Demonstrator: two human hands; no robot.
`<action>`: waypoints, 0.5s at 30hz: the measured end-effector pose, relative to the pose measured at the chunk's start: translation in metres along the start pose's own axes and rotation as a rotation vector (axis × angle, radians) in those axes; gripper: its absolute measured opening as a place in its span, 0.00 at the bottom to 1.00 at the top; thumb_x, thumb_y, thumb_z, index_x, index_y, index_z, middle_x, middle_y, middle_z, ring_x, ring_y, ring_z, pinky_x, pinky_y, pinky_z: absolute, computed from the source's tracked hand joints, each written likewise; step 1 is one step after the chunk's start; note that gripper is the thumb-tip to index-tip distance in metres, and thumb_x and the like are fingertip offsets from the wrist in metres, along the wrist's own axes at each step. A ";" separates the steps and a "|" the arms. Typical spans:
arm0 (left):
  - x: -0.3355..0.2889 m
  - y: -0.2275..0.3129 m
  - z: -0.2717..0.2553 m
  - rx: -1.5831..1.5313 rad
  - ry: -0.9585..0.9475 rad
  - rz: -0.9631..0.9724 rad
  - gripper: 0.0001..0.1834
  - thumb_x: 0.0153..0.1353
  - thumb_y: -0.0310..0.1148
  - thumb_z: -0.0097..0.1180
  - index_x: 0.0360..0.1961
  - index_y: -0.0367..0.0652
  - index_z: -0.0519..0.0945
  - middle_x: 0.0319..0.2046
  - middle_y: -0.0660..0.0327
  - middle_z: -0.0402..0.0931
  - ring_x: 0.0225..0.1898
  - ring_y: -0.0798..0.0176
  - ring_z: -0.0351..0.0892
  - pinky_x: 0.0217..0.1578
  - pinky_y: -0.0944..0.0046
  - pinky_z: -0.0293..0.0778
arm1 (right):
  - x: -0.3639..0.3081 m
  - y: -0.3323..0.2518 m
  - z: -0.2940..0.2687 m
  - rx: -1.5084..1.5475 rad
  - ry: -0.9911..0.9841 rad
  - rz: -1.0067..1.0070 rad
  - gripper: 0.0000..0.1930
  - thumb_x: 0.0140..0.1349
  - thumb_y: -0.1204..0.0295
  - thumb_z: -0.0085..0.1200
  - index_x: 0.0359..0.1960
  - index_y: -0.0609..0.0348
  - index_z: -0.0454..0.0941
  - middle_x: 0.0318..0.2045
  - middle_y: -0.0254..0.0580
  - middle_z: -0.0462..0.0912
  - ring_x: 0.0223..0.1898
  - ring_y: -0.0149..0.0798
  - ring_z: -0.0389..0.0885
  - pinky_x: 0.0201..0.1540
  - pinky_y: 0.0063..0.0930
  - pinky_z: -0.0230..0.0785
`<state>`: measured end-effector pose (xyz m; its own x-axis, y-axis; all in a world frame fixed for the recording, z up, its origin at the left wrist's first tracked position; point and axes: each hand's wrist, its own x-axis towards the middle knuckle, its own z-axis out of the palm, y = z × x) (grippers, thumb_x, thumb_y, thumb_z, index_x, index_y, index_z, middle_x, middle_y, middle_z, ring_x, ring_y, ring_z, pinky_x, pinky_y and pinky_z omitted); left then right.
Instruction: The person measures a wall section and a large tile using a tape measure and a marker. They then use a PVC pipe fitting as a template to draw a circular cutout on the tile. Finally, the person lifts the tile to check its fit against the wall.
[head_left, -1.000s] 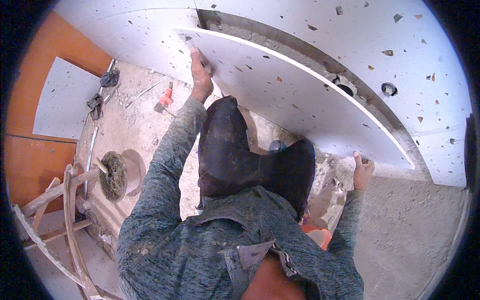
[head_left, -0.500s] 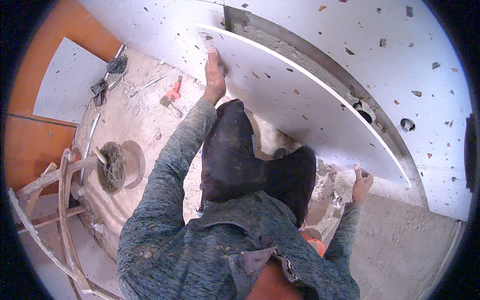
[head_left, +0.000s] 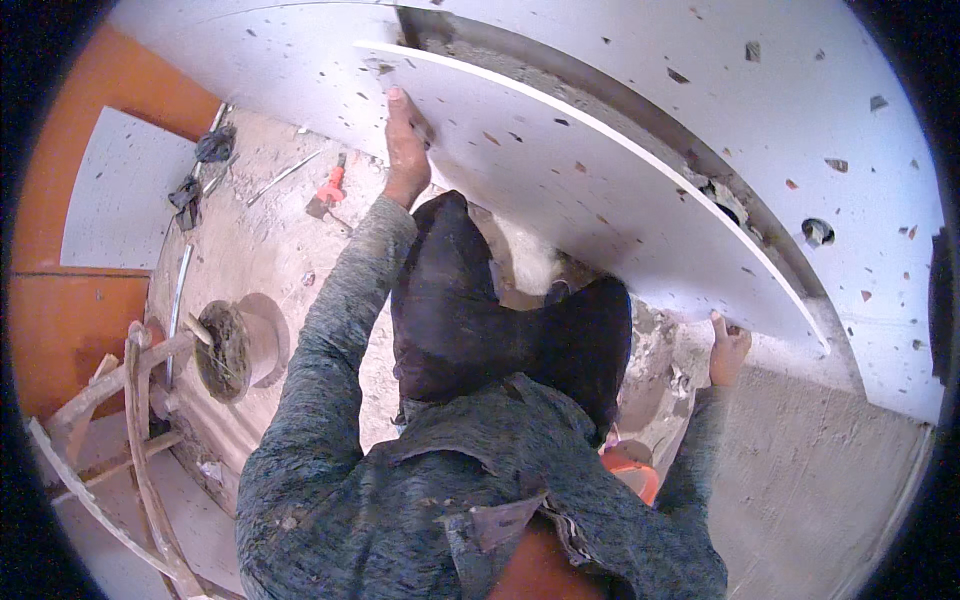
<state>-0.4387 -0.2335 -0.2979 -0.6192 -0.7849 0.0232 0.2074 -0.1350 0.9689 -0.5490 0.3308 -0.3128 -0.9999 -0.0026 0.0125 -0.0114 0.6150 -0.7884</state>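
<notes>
A long white tile (head_left: 560, 170) with brown and dark stone-like flecks stands on its edge in front of me, close to a bare grey strip (head_left: 610, 100) in the tiled wall. My left hand (head_left: 406, 155) grips its left end, thumb up along the face. At the right end, my right hand (head_left: 728, 352) is closed on the lower edge, its fingertips partly hidden by the tile. The tile's top edge leans over part of the bare strip, where a rough hole (head_left: 728, 205) shows.
Flecked wall tiles (head_left: 790, 110) with a round pipe opening (head_left: 817, 232) surround the strip. On the dusty floor at left lie a red-handled tool (head_left: 330, 190), a thin rod (head_left: 283, 178) and a crusted bucket (head_left: 225, 350). A wooden frame (head_left: 135, 430) stands lower left; an orange bucket (head_left: 632, 470) sits near my right side.
The view has shifted and turned slightly. Both hands keep their hold at the same places on the tile, which has moved little against the wall.
</notes>
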 end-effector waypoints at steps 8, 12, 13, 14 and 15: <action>-0.007 0.014 0.013 0.045 0.071 -0.041 0.51 0.63 0.74 0.32 0.71 0.40 0.55 0.66 0.49 0.60 0.67 0.47 0.58 0.63 0.41 0.57 | 0.009 0.013 -0.002 0.043 -0.036 -0.055 0.20 0.54 0.60 0.68 0.36 0.66 0.80 0.30 0.37 0.77 0.32 0.33 0.70 0.38 0.31 0.65; 0.015 -0.011 -0.003 0.349 0.131 0.174 0.33 0.70 0.62 0.37 0.54 0.39 0.66 0.49 0.54 0.68 0.53 0.56 0.66 0.54 0.53 0.63 | 0.017 0.044 -0.003 -0.035 -0.016 -0.160 0.23 0.54 0.58 0.69 0.38 0.68 0.79 0.31 0.43 0.79 0.32 0.37 0.73 0.39 0.34 0.67; 0.017 -0.012 -0.004 0.290 0.115 0.186 0.28 0.71 0.58 0.39 0.50 0.40 0.66 0.46 0.55 0.67 0.49 0.58 0.65 0.52 0.55 0.64 | 0.020 0.048 -0.006 -0.085 -0.005 -0.160 0.24 0.54 0.57 0.69 0.38 0.68 0.78 0.32 0.46 0.79 0.32 0.39 0.74 0.39 0.35 0.68; 0.015 -0.012 -0.004 0.228 0.095 0.196 0.24 0.72 0.55 0.41 0.46 0.41 0.66 0.43 0.57 0.66 0.46 0.60 0.64 0.49 0.57 0.64 | 0.023 0.051 -0.010 -0.137 0.008 -0.159 0.24 0.53 0.57 0.69 0.38 0.68 0.78 0.32 0.48 0.80 0.33 0.42 0.75 0.40 0.37 0.68; 0.013 -0.010 -0.008 0.261 0.092 0.222 0.23 0.72 0.54 0.42 0.47 0.42 0.67 0.44 0.58 0.67 0.47 0.60 0.65 0.51 0.57 0.64 | 0.018 0.032 -0.004 -0.201 0.021 -0.081 0.25 0.53 0.56 0.69 0.38 0.68 0.78 0.33 0.50 0.80 0.33 0.45 0.76 0.40 0.39 0.69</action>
<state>-0.4424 -0.2469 -0.3089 -0.5077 -0.8304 0.2295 0.1217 0.1946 0.9733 -0.5678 0.3535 -0.3358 -0.9955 -0.0429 0.0850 -0.0878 0.7585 -0.6457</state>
